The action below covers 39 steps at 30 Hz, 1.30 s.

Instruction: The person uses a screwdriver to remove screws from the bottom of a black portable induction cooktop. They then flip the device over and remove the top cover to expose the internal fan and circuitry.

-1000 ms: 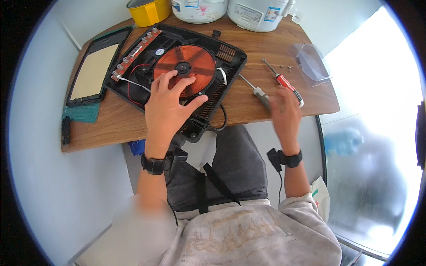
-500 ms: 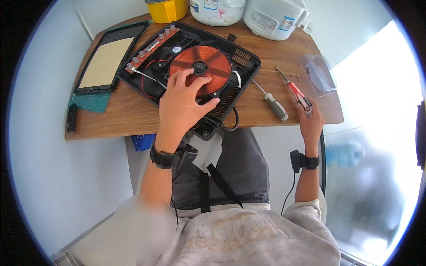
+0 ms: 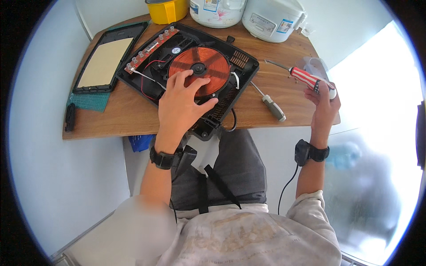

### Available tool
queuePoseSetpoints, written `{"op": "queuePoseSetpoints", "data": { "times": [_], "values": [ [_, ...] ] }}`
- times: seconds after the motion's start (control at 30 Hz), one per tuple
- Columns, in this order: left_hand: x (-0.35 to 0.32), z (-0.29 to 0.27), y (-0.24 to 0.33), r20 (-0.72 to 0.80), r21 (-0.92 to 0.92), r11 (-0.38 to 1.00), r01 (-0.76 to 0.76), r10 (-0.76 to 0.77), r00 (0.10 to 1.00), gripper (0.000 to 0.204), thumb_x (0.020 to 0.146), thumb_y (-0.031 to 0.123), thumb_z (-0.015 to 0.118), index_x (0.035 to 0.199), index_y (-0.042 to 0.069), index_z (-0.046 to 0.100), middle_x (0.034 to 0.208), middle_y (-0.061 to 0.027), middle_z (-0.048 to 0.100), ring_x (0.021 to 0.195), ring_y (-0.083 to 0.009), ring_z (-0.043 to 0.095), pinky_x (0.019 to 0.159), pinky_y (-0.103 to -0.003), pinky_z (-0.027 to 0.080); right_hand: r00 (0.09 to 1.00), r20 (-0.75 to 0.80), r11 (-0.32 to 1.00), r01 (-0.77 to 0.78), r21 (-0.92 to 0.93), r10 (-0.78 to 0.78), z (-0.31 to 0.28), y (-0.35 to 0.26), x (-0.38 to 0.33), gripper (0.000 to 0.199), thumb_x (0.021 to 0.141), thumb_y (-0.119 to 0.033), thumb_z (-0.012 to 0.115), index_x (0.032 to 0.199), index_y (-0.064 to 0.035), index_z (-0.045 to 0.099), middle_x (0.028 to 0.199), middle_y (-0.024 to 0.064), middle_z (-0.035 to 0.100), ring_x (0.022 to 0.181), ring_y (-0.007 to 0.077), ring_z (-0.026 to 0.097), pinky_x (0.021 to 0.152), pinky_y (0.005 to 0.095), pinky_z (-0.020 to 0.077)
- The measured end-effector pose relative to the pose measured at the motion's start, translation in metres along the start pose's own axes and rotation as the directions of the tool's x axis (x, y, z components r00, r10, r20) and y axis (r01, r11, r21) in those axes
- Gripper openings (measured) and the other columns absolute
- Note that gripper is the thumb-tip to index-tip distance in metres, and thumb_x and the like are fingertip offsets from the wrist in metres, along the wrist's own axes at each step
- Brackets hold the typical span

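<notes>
An opened induction cooker lies on the wooden table, its round copper coil and red circuit strip exposed. My left hand rests over the coil's near part with fingers spread, the fingertips on the windings. At the table's right side my right hand is wrapped round a red-and-white striped screwdriver. Its metal shaft points left, toward the cooker's right corner, apart from it. Between the cooker and my right hand lies a second screwdriver with a grey handle.
At the left, a black cover panel with a cream sheet lies over a green mat. A black object sits near the left edge. Along the back stand a yellow pot and two white cookers. A clear plastic container lies at the right.
My right hand has lifted the striped screwdriver and shifted right, and its shaft has swung round to point left. The left hand has stayed on the coil.
</notes>
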<state>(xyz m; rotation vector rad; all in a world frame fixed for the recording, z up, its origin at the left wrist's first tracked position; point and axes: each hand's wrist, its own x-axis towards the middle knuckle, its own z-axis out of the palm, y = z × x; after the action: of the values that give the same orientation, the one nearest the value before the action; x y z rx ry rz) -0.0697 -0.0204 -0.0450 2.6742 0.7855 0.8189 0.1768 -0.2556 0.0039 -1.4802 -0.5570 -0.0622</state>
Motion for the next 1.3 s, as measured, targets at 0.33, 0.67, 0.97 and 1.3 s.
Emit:
{"op": "queuePoseSetpoints", "data": {
  "times": [0.33,0.67,0.97,1.3],
  "values": [
    [0.000,0.005,-0.003,-0.015,0.010,1.000,-0.003,0.003,1.000,0.055,0.078,0.052,0.084,0.125,0.025,0.074,0.140,-0.0070,0.059,0.132,-0.0318,0.054,0.105,-0.048,0.051,0.983,0.102,0.962,-0.169,0.216,0.150,-0.007,0.017,-0.017,0.031,0.106,-0.027,0.058,0.113,0.0028,0.065,0.101,0.0176,0.075,0.078,0.0235,0.076,0.070,0.0318,0.0619],
    [0.003,-0.005,0.002,-0.165,-0.082,0.974,-0.214,0.198,0.966,0.052,0.081,0.042,0.084,0.124,0.016,0.073,0.131,-0.0036,0.065,0.125,-0.0275,0.056,0.108,-0.045,0.041,0.919,0.340,0.863,-0.329,0.382,0.200,0.024,0.001,-0.060,0.032,0.106,-0.026,0.056,0.116,0.0050,0.059,0.108,0.0230,0.074,0.082,0.0268,0.078,0.071,0.0328,0.0640],
    [0.007,-0.014,0.015,-0.094,-0.120,0.924,-0.363,0.354,0.931,0.022,0.092,0.027,0.074,0.104,0.008,0.074,0.106,-0.0055,0.071,0.108,-0.0263,0.063,0.099,-0.042,0.044,0.925,0.315,0.853,-0.333,0.403,0.212,0.017,-0.006,-0.071,0.027,0.105,-0.021,0.055,0.114,0.0053,0.058,0.107,0.0226,0.073,0.080,0.0289,0.077,0.072,0.0364,0.0646],
    [0.075,0.011,0.078,0.305,-0.129,0.784,-0.607,0.614,0.728,0.021,0.100,0.022,0.064,0.090,0.005,0.069,0.088,-0.0121,0.066,0.090,-0.0344,0.064,0.081,-0.044,0.052,0.964,-0.008,0.875,-0.236,0.423,0.264,-0.081,0.022,-0.075,0.030,0.105,-0.029,0.058,0.115,-0.0009,0.062,0.106,0.0176,0.075,0.080,0.0222,0.076,0.072,0.0339,0.0627]
  ]
}}
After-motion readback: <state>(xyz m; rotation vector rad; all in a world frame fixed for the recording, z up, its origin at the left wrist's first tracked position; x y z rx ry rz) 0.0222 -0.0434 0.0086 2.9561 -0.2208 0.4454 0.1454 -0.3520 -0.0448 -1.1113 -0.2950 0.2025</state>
